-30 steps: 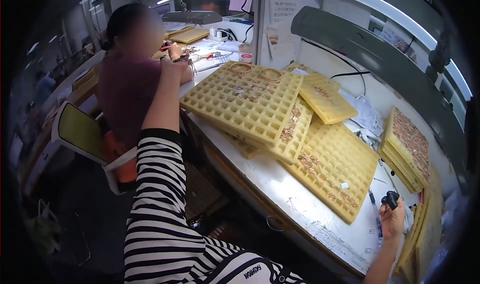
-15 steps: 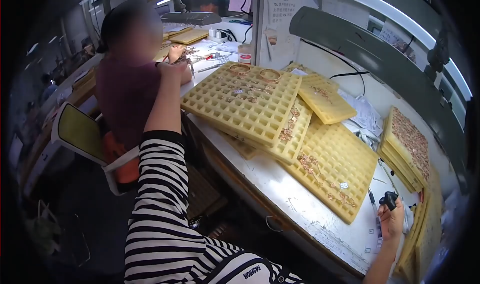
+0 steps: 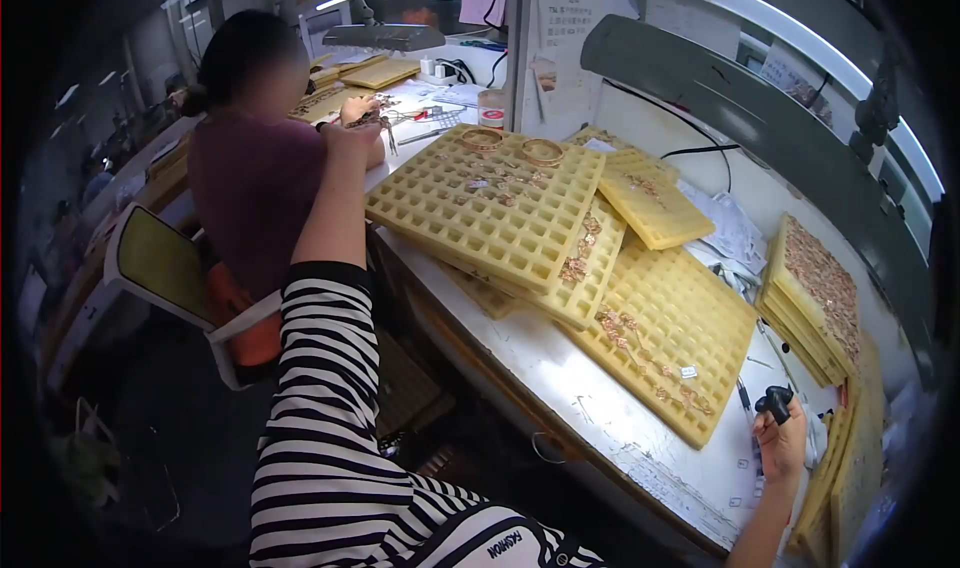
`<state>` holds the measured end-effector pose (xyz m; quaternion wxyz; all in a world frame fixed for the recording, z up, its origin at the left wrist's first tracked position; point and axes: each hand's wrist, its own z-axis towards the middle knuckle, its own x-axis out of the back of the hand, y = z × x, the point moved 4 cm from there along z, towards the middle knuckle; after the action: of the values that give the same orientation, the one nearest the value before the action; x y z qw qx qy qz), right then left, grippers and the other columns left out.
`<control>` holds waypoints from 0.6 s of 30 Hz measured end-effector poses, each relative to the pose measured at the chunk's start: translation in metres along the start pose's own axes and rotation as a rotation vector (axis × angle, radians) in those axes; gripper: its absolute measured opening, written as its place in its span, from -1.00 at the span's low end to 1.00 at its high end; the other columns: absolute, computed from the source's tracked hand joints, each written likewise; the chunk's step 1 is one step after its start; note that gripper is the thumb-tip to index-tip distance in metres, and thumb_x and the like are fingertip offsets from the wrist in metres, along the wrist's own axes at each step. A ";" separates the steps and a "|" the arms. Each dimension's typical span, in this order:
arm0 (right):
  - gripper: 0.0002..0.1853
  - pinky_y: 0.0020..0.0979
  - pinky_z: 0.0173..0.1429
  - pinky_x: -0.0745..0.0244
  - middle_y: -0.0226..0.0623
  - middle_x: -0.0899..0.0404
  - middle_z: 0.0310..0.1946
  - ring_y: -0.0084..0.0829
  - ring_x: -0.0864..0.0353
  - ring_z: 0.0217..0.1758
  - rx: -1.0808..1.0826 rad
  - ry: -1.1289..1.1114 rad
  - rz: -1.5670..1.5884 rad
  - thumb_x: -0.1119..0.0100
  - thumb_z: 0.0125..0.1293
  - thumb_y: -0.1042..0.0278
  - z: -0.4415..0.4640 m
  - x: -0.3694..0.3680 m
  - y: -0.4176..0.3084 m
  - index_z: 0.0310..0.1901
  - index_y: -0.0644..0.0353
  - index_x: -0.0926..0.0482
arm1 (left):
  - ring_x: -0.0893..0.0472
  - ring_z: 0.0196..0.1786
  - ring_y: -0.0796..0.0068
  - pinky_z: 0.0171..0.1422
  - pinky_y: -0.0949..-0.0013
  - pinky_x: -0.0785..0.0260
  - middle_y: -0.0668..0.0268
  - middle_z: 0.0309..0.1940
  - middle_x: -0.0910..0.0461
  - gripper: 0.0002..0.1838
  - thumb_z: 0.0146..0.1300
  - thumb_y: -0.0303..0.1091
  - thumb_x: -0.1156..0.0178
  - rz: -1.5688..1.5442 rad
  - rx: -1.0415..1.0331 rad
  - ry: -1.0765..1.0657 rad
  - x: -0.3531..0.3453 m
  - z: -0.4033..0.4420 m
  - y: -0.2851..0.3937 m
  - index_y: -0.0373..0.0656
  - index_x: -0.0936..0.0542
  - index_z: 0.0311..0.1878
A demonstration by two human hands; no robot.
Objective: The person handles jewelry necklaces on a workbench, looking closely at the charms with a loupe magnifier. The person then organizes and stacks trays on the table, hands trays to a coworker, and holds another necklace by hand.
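Note:
My left arm, in a black-and-white striped sleeve, stretches forward to the co-worker's bench. My left hand (image 3: 352,136) is small and far off there, close to the co-worker's hand (image 3: 357,109) and a dangling reddish-brown cluster of jewelry (image 3: 377,125). Its fingers are too hidden to make out. At the bench's right side, my right hand (image 3: 780,438) is raised with its fingers curled. Black covering (image 3: 775,404) wraps its pinched fingertips; whatever lies between them does not show. Nearest to it are a dark pen (image 3: 743,395) and a yellow tray (image 3: 690,328) bearing gold-coloured jewelry.
Stacked yellow gridded trays (image 3: 490,233) fill the middle of the bench, with two bangles (image 3: 543,151) on top. More trays (image 3: 815,293) stand at the right. A grey lamp (image 3: 740,118) hangs above. The co-worker (image 3: 255,168) sits at left beside a chair (image 3: 150,258).
The co-worker's head has turned and shifted slightly left. My right hand has tilted slightly, staying in the same place. My left arm is nearly still.

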<state>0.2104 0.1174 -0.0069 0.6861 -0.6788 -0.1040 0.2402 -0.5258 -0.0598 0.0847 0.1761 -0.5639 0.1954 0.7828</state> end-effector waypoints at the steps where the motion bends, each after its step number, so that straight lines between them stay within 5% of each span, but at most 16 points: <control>1: -0.82 -0.61 -0.49 -0.37 -0.37 -0.48 -0.47 -0.57 -0.45 -0.57 -0.001 -0.002 0.002 -0.06 0.18 0.39 0.000 -0.002 -0.001 -0.19 0.21 -0.40 | -0.26 -0.01 0.23 0.07 0.23 -0.18 0.06 -0.14 -0.23 -0.24 0.05 0.37 0.40 0.002 -0.001 -0.001 -0.004 -0.004 -0.001 -0.27 -0.26 -0.16; 7: -0.84 -0.61 -0.49 -0.36 -0.39 -0.47 -0.51 -0.57 -0.45 -0.58 -0.021 0.006 -0.021 -0.05 0.18 0.40 -0.001 -0.004 0.000 -0.21 0.20 -0.40 | -0.26 0.02 0.25 0.08 0.24 -0.19 0.10 -0.11 -0.23 -0.38 0.08 0.22 0.27 0.168 -0.068 0.209 -0.009 -0.024 -0.007 -0.19 -0.31 -0.12; 10: -0.86 -0.62 -0.50 -0.35 -0.40 -0.46 -0.53 -0.57 -0.46 -0.58 -0.026 0.014 -0.045 -0.06 0.18 0.39 -0.001 -0.006 -0.001 -0.23 0.20 -0.40 | -0.25 0.06 0.28 0.09 0.25 -0.18 0.11 -0.06 -0.23 -0.40 0.09 0.22 0.24 -0.232 0.042 0.125 0.005 -0.001 0.005 -0.13 -0.34 -0.07; 12: -0.86 -0.62 -0.50 -0.35 -0.41 -0.45 -0.54 -0.57 -0.46 -0.58 -0.031 0.012 -0.058 -0.06 0.18 0.39 -0.001 -0.007 -0.001 -0.24 0.19 -0.39 | -0.22 0.23 0.17 0.27 0.00 -0.03 0.07 0.20 -0.16 -0.25 0.22 0.22 0.51 0.182 -0.024 0.323 -0.008 -0.033 -0.002 -0.20 -0.04 0.28; 13: -0.86 -0.62 -0.50 -0.35 -0.41 -0.45 -0.54 -0.57 -0.46 -0.58 -0.031 0.010 -0.057 -0.06 0.18 0.39 -0.001 -0.007 0.000 -0.24 0.19 -0.39 | -0.22 0.23 0.17 0.27 0.00 -0.03 0.07 0.20 -0.16 -0.25 0.22 0.22 0.51 0.183 -0.026 0.323 0.005 -0.019 0.005 -0.20 -0.04 0.28; 18: -0.86 -0.61 -0.49 -0.36 -0.42 -0.45 -0.55 -0.57 -0.45 -0.58 -0.037 0.012 -0.065 -0.06 0.19 0.38 0.000 -0.004 0.002 -0.24 0.18 -0.39 | -0.31 0.13 0.37 0.19 0.31 -0.14 0.22 0.11 -0.26 -0.22 0.09 0.35 0.32 -1.706 0.293 0.470 0.053 0.056 0.017 -0.09 -0.22 0.17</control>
<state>0.2065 0.1150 -0.0084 0.6814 -0.6892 -0.1265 0.2115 -0.5960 -0.0435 0.0520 0.7237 -0.6349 -0.1611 0.2173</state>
